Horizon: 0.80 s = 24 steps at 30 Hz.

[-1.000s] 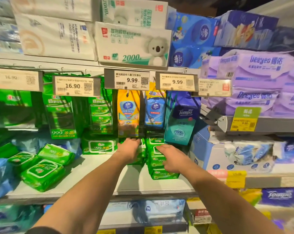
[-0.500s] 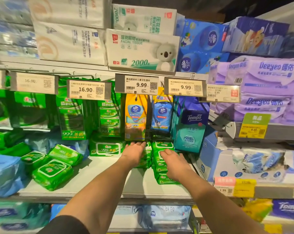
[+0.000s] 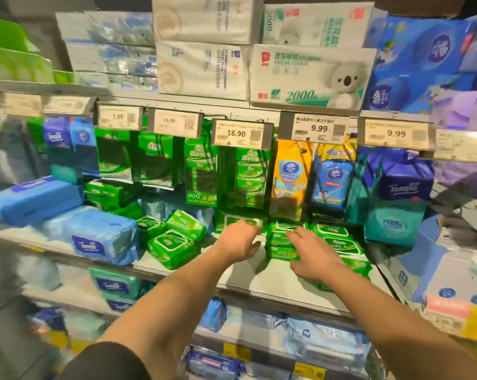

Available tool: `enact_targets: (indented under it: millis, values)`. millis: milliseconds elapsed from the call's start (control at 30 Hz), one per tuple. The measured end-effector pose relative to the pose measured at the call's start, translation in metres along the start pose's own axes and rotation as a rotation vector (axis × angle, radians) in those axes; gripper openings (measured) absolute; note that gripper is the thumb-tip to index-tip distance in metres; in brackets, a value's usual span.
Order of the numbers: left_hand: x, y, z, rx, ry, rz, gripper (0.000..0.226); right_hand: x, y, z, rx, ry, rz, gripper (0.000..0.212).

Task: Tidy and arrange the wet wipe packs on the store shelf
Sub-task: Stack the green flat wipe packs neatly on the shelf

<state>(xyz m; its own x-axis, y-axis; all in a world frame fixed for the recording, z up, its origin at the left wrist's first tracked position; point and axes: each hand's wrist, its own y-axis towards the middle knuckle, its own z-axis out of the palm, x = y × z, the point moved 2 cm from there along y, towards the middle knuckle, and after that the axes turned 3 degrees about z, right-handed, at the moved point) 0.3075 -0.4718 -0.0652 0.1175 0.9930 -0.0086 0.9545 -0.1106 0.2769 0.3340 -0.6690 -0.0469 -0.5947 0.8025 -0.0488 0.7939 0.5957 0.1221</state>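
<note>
Both hands are at the green wet wipe packs on the middle shelf (image 3: 259,283). The left hand (image 3: 238,242) curls loosely at a flat pack (image 3: 242,221); whether it grips, I cannot tell. The right hand (image 3: 312,255) rests open-fingered on the stacked packs (image 3: 338,242). It looks like squaring up the stacks; next, probably the tumbled packs (image 3: 171,242) further left, lying askew with long sides slanting

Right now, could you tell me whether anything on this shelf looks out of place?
Yes: three small green wet wipe packs lie tilted in a loose heap left of the stacked green packs, beside the blue Tempo packs.
</note>
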Motion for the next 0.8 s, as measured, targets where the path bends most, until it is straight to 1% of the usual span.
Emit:
enact_targets:
  millis: [100,167,267,333,367,467,567,667,733,800]
  values:
    - [0.055,-0.036,-0.022,-0.034,0.005,-0.159,0.040,0.040,0.019,-0.001,-0.017,0.058,-0.044,0.066]
    - [0.091,-0.063,-0.032,-0.050,0.034,-0.266,0.051,0.073,0.034,-0.002,-0.031,0.081,-0.086,0.063]
    - [0.131,-0.099,-0.036,-0.065,0.047,-0.475,0.087,0.124,0.062,-0.002,-0.048,0.143,-0.125,0.062]
    - [0.146,-0.114,-0.031,-0.004,0.001,-0.596,0.107,0.155,0.083,0.003,-0.046,0.211,-0.132,0.061]
    - [0.151,-0.119,-0.027,0.039,-0.005,-0.618,0.111,0.169,0.093,0.006,-0.046,0.267,-0.120,0.061]
    - [0.157,-0.125,-0.013,0.159,-0.016,-0.614,0.116,0.197,0.122,0.019,-0.039,0.445,-0.014,0.063]
    - [0.160,-0.125,0.000,0.228,-0.100,-0.620,0.126,0.215,0.144,0.030,0.011,0.479,0.056,0.069]
    - [0.167,-0.120,0.004,0.275,-0.128,-0.613,0.133,0.226,0.160,0.045,0.049,0.521,0.110,0.069]
    - [0.170,-0.115,0.001,0.306,-0.121,-0.594,0.128,0.230,0.168,0.056,0.058,0.532,0.122,0.072]
    - [0.172,-0.111,0.000,0.303,-0.138,-0.575,0.117,0.235,0.171,0.060,0.051,0.522,0.128,0.070]
